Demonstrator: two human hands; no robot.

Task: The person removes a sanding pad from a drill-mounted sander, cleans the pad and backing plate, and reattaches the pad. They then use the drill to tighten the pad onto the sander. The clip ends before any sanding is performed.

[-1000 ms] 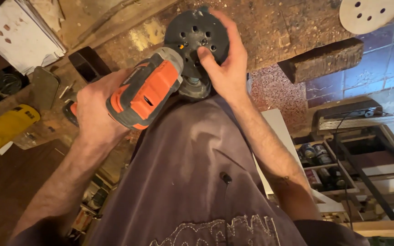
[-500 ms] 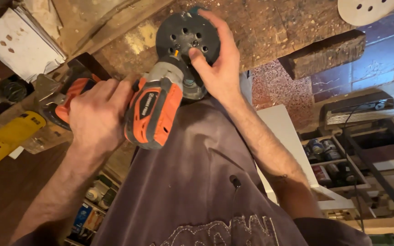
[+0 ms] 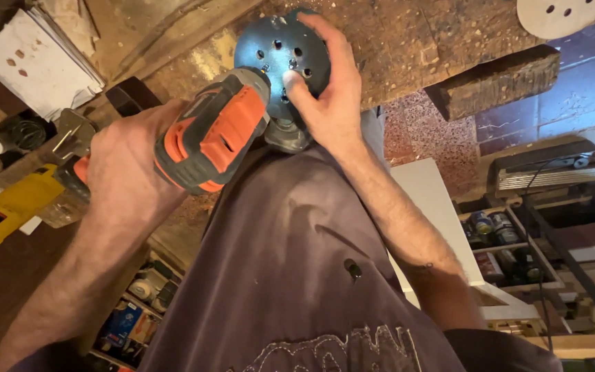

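My left hand (image 3: pixel 129 162) grips the handle of an orange and grey cordless drill (image 3: pixel 215 138), whose nose points at a round dark backing pad with several holes (image 3: pixel 277 52). My right hand (image 3: pixel 328 96) holds that pad from the right, fingers spread over its face and thumb pressed near its middle. Below the pad a grey rounded sander body (image 3: pixel 287 136) shows against my dark shirt. The drill's tip is hidden where it meets the pad.
A dusty wooden workbench (image 3: pixel 414 34) lies beyond the pad. A white sanding disc with holes (image 3: pixel 559 14) sits at the top right, a wooden block (image 3: pixel 494 86) below it. A yellow power tool (image 3: pixel 8 207) and white perforated sheets (image 3: pixel 36 62) lie left. Shelves with cans (image 3: pixel 497 234) stand right.
The drill has swung from lying across the pad to pointing its nose at the pad's face. My left hand shifted down and left. My right hand stays on the pad.
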